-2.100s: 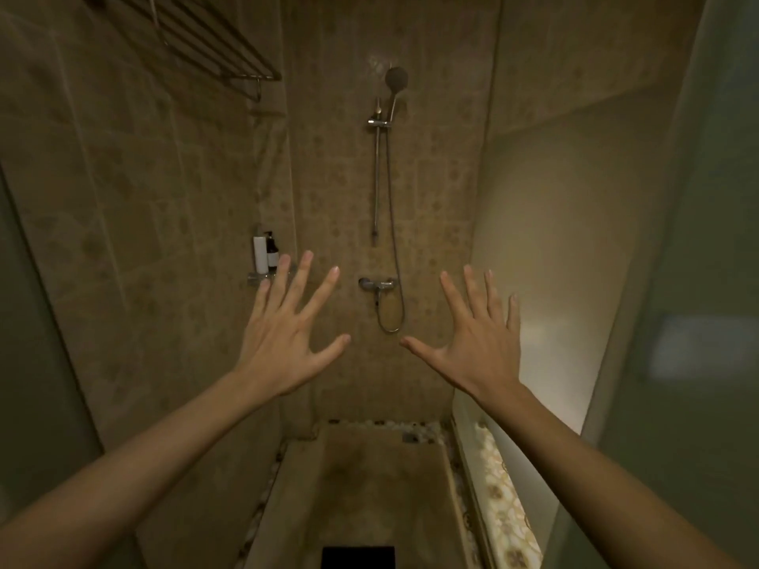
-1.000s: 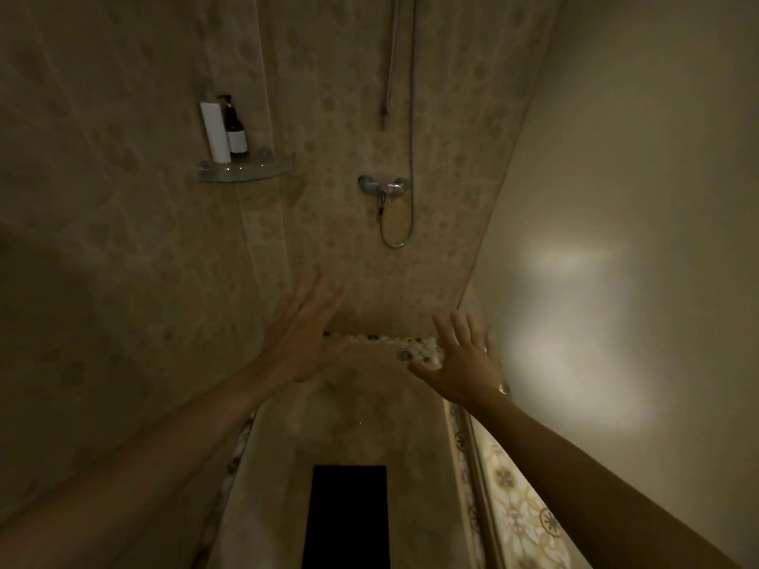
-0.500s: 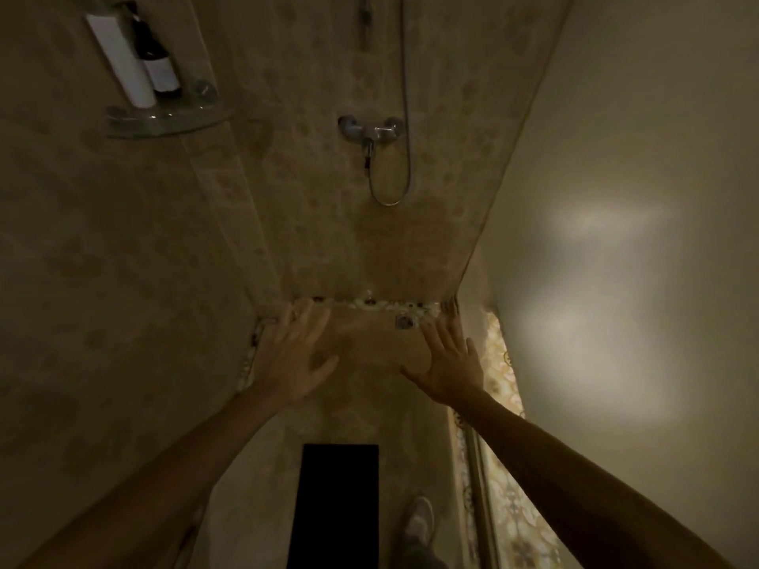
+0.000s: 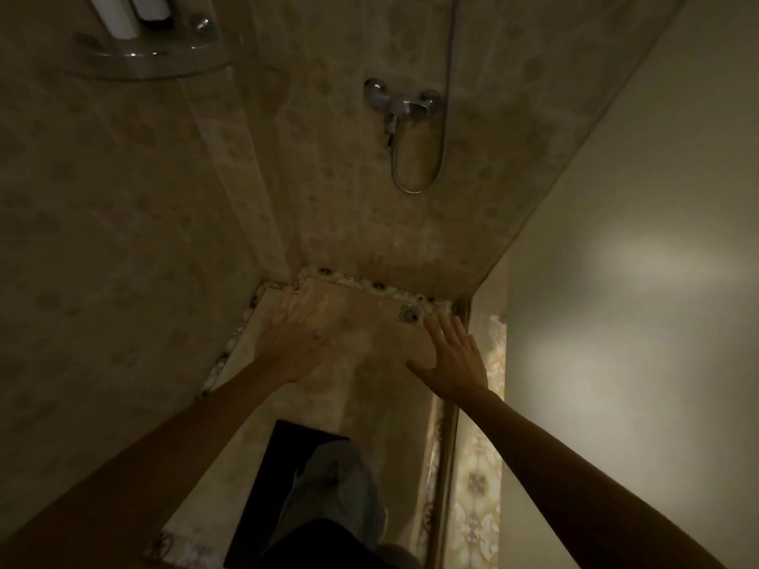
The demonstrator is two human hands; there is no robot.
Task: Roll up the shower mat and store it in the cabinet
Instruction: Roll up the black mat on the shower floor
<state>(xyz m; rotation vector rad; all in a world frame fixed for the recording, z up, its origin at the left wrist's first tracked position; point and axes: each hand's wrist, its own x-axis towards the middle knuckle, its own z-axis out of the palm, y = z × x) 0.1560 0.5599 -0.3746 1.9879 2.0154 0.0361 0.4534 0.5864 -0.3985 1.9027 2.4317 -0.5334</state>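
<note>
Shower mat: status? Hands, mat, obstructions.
Left hand and right hand open, empty, out over the shower floor. Dark shower mat flat, unrolled, untouched. Person's leg overlaps the mat.

Glossy stone-look wall tiles, shiny chrome mixer tap, matt black mat, pebble floor border.

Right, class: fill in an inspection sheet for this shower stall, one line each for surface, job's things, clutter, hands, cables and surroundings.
Surface: tiled shower floor, pebble border, drain at far right corner.
Job's things: dark shower mat flat, a leg partly over it; cabinet not seen.
Clutter: bottles on corner shelf.
Hands: left hand and right hand open, empty, fingers spread.
Cables: shower hose looping below mixer tap.
Surroundings: tiled walls, glass panel at right.
</note>
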